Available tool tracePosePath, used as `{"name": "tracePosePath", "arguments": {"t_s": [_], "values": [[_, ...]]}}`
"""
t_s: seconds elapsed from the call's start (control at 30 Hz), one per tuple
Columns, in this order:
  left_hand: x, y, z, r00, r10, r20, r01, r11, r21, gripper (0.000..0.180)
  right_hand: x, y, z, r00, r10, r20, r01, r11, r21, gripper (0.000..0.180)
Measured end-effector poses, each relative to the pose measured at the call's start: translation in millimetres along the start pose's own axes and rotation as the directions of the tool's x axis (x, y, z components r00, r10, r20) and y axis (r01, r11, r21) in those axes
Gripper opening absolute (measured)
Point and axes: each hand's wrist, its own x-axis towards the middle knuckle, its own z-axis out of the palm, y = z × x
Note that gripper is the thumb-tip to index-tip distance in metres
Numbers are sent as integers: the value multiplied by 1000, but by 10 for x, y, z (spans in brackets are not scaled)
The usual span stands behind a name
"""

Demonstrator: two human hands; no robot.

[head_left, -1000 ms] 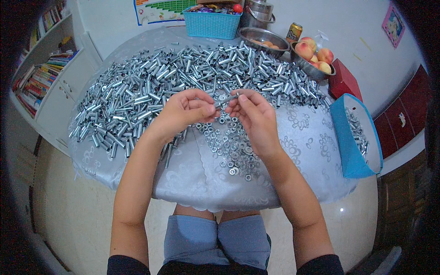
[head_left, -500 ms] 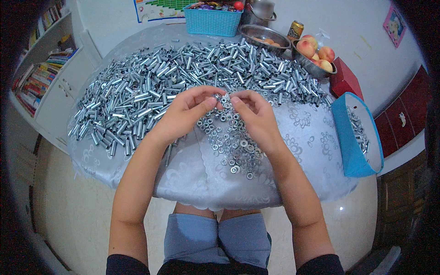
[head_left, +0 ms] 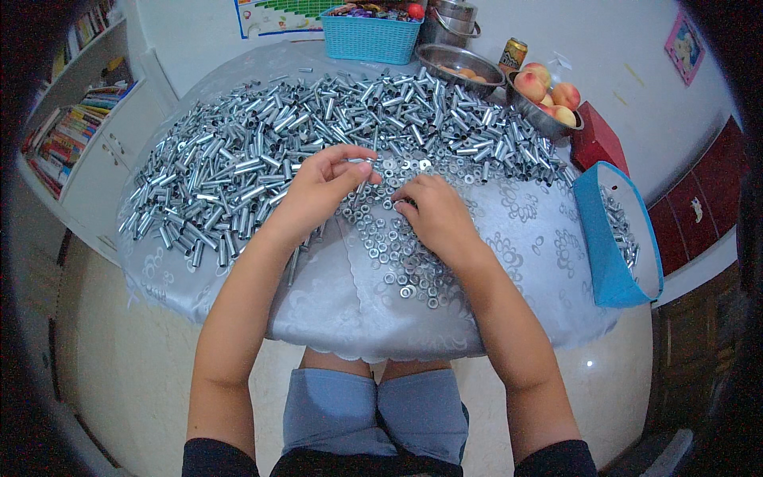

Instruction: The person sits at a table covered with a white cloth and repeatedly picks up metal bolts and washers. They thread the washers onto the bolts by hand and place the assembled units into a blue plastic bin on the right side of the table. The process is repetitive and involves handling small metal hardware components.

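My left hand is closed, thumb and fingertips pinched on a slim metal bolt, held over the inner edge of a big heap of silvery metal sleeves. Close by on the right, my right hand is lowered palm-down into a spread of small nuts. Its thumb and index finger are bent together at the nuts; what lies between them is too small to make out. Flat washers lie just beyond the hands, between the nuts and the sleeves.
A blue fabric bin with metal parts inside stands at the table's right. Along the back are a turquoise basket, a steel bowl, a can, a bowl of peaches and a red box. A bookshelf stands left.
My hands were together at their fingertips. The right hand has come away and dropped toward me onto the nuts. The left hand has barely moved, still holding the bolt.
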Motion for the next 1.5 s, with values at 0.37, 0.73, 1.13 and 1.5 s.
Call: {"name": "tracePosePath", "arguments": {"t_s": [0.37, 0.73, 1.13, 1.5], "values": [[48, -45, -17, 981, -98, -165, 88, 994, -67, 28, 10, -123, -74, 1000, 20, -12, -15, 947, 322, 12], [75, -97, -67, 970, -130, -205, 99, 983, -156, 24, 13, -245, -95, 997, 72, -41, -35, 809, 586, 17], [33, -50, -18, 968, -182, -172, 155, 975, -160, 27, 22, -271, -82, 984, 157, 89, -168, 622, 764, 16], [42, -65, -33, 976, -167, -143, 140, 973, -182, 28, 19, -282, -13, 972, 192, 137, -210, 439, 874, 17]]}}
